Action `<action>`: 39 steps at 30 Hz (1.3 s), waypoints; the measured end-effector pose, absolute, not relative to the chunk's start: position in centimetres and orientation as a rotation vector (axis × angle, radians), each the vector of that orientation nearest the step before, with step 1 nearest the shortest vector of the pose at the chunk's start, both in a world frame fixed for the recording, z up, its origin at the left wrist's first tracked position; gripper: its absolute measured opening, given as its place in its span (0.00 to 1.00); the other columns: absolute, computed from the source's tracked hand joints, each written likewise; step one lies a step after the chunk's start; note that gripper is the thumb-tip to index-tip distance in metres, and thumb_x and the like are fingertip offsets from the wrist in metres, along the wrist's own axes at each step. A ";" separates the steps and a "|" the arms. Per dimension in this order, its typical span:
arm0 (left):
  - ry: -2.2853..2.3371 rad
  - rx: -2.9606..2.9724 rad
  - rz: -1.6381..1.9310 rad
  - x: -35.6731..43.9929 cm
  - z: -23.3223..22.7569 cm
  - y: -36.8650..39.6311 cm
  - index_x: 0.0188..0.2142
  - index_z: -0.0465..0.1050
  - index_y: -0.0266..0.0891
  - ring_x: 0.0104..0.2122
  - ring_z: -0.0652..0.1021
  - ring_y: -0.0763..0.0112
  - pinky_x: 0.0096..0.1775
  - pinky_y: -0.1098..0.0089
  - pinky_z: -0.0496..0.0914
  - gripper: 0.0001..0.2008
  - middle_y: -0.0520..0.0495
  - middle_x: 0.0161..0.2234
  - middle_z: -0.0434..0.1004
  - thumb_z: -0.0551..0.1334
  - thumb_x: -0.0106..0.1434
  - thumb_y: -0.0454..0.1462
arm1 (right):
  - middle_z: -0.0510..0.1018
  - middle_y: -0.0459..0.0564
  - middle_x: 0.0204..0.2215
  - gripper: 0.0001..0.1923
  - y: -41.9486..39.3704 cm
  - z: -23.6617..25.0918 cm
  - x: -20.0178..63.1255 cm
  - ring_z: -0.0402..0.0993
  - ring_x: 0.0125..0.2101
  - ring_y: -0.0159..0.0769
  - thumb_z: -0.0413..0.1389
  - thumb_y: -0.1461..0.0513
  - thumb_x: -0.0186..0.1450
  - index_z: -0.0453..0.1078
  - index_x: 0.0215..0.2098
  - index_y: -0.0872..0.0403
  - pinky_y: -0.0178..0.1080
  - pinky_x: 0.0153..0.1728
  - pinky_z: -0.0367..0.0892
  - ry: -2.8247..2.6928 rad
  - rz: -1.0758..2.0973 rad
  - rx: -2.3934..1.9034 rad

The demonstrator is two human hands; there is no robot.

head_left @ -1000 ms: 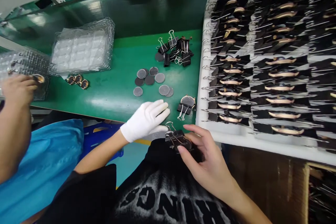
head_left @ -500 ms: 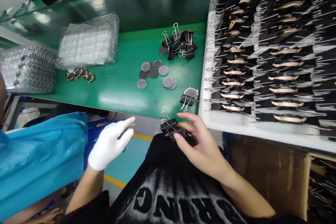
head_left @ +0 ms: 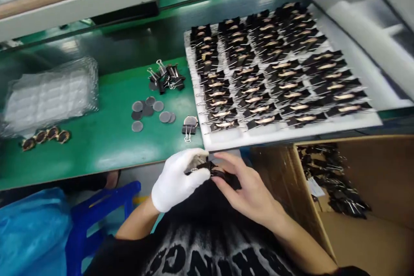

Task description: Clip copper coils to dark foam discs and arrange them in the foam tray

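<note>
My left hand [head_left: 179, 181], in a white glove, is closed round the wire-handled end of a black binder clip [head_left: 204, 165]. My bare right hand [head_left: 247, 192] pinches the other side of the same clipped piece, which appears to be a watch case with black clips; fingers hide much of it. Just beyond my hands, on the green bench, lies a watch case [head_left: 190, 120] with a disc on it and a binder clip [head_left: 188, 130] biting its near edge. Loose grey discs [head_left: 148, 110] and a heap of binder clips [head_left: 166, 76] are farther left.
A white foam tray [head_left: 213, 141] at right holds rows of clipped watch cases. Clear plastic trays [head_left: 51, 95] and several gold-rimmed watch cases [head_left: 51, 133] sit left. A cardboard box [head_left: 362, 241] of clips stands low right. A blue stool [head_left: 80, 224] is beside a person's blue clothing.
My left hand has moved right and closed on the clip end of the piece in my right hand. My view has turned right, bringing the cardboard box and the whole foam tray into sight.
</note>
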State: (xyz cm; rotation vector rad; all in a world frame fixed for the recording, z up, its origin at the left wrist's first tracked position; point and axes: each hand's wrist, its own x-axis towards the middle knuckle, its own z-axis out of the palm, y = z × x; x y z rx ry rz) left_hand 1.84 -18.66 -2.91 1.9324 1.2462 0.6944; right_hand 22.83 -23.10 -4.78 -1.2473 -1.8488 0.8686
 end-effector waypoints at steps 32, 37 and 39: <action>1.287 2.751 0.922 5.9 -7.3 -13.6 0.47 0.80 0.44 0.40 0.81 0.61 0.44 0.62 0.69 0.12 0.45 0.38 0.84 0.71 0.64 0.40 | 0.75 0.53 0.42 0.13 -18.9 -7.7 27.5 0.72 0.42 0.45 0.65 0.54 0.68 0.78 0.49 0.48 0.47 0.43 0.58 -1.604 -0.106 -1.756; 1.299 2.783 0.827 5.7 -6.5 -13.8 0.49 0.80 0.46 0.41 0.81 0.61 0.44 0.60 0.66 0.12 0.45 0.39 0.84 0.70 0.66 0.39 | 0.75 0.48 0.34 0.06 -18.9 -7.5 27.1 0.71 0.38 0.39 0.64 0.59 0.69 0.81 0.33 0.48 0.46 0.43 0.55 -1.674 -0.075 -1.701; 1.294 2.784 0.825 5.6 -6.4 -13.8 0.49 0.80 0.47 0.42 0.81 0.61 0.45 0.60 0.66 0.11 0.46 0.40 0.84 0.69 0.66 0.38 | 0.76 0.48 0.34 0.07 -18.9 -7.6 27.2 0.72 0.38 0.39 0.64 0.59 0.70 0.81 0.33 0.48 0.46 0.43 0.54 -1.708 -0.076 -1.699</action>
